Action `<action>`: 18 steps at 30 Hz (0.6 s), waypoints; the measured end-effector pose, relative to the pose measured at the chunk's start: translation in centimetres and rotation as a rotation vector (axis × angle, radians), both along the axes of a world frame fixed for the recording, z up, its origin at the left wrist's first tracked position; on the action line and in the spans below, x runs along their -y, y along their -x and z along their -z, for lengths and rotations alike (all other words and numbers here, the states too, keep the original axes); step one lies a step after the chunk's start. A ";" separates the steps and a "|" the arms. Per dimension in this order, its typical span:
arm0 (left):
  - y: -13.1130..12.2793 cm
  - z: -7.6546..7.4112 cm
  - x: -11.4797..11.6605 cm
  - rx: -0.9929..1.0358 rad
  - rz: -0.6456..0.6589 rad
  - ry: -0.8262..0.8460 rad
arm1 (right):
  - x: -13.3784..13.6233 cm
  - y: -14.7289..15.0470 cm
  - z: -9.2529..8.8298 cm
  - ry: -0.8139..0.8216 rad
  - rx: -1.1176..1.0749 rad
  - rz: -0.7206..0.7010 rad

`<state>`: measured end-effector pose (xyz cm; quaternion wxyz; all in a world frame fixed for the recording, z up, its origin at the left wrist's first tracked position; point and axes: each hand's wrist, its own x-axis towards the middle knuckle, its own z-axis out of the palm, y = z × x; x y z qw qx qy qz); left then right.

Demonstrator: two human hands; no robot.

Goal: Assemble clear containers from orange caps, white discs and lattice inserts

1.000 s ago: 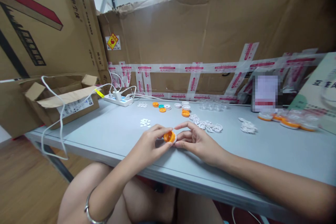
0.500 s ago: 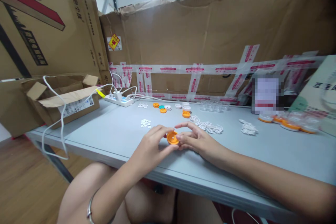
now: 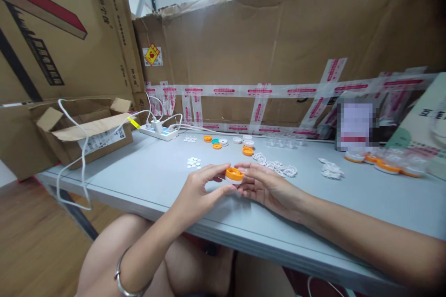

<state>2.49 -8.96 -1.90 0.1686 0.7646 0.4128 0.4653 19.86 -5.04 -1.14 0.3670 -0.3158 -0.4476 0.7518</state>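
Between both hands, just above the front of the table, is a small round plastic piece [image 3: 234,176], orange on top with a white band below. My left hand [image 3: 205,188] pinches it from the left between thumb and fingers. From the right, the thumb and fingers of my right hand [image 3: 268,188] close on the same piece. Beyond the hands lie a pile of white plastic rings [image 3: 275,166] and some small white discs [image 3: 193,163]. An orange round part [image 3: 247,151] sits just behind the rings.
Further back are orange parts [image 3: 207,138], a teal part [image 3: 215,141] and clear plastic domes [image 3: 285,140]. More white pieces [image 3: 331,169] and clear-topped orange pieces [image 3: 386,166] lie at right. A power strip [image 3: 159,133] with white cables and an open cardboard box [image 3: 87,130] stand left.
The round piece has tipped from facing me to nearly level, so its white lower band now shows. My right-hand fingers have shifted around it.
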 end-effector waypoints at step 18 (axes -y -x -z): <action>-0.9 -0.9 -0.2 0.156 -0.140 0.165 | -0.1 0.1 1.2 -0.250 0.107 -0.043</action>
